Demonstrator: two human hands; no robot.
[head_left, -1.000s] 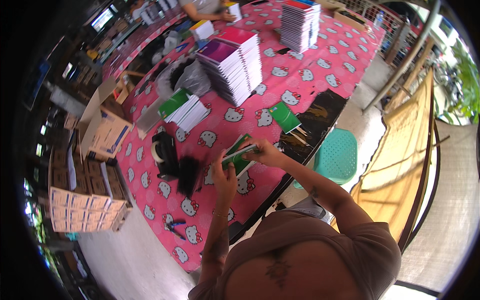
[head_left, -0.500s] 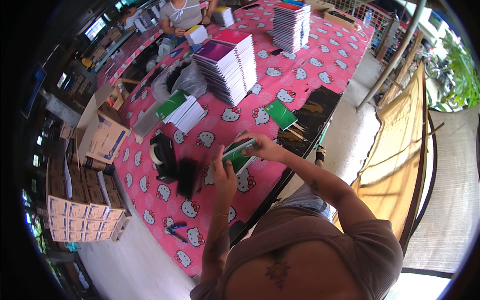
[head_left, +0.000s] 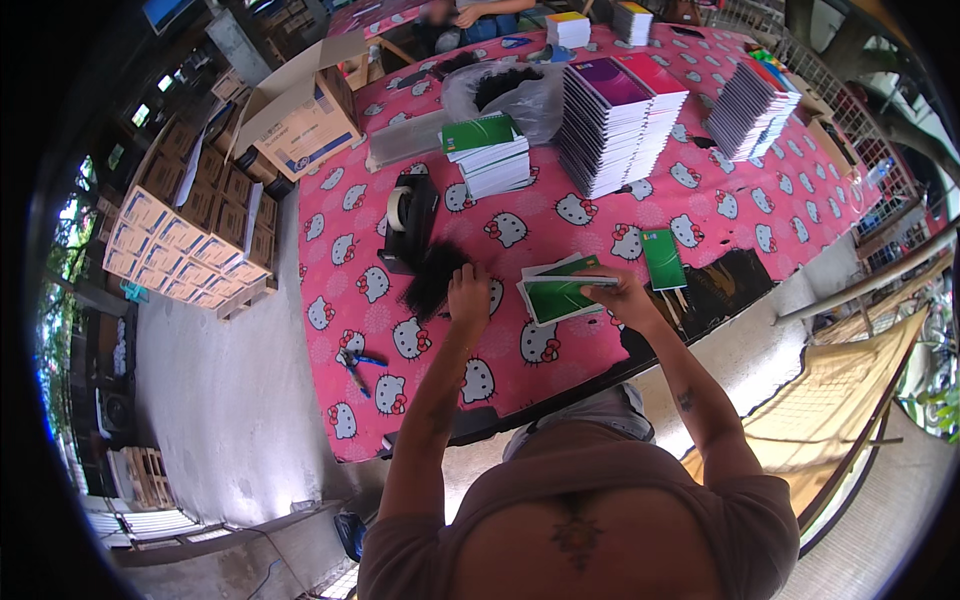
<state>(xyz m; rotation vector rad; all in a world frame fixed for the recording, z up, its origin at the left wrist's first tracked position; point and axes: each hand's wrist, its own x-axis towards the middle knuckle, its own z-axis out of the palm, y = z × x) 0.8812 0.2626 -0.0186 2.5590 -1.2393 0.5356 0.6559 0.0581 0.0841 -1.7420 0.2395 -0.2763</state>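
Observation:
My right hand (head_left: pixel 624 300) grips a thin green-covered notebook (head_left: pixel 560 297) by its right edge, low over the table. Beneath and behind it shows another green-and-white booklet. At the right edge of a black bristly bundle (head_left: pixel 432 283) of fine strands is my left hand (head_left: pixel 469 296), its fingers drawn together. What they pinch, if anything, is too small to make out. A black tape dispenser (head_left: pixel 408 232) with a pale roll stands just beyond the bundle. To the right of my right hand lies another green notebook (head_left: pixel 664 259).
Stacked green-covered booklets (head_left: pixel 487 165), tall notebook piles (head_left: pixel 605 130) and a plastic bag of black strands (head_left: pixel 505 95) stand farther back. Blue-handled pliers (head_left: pixel 362 362) lie at the near left. An open carton (head_left: pixel 310 125) stands left, beside stacked boxes (head_left: pixel 190 240). Another person sits across the table.
My left hand has let go of the notebook and moved left to the black bundle. My right hand still holds the notebook. The view has turned, shifting the table's contents.

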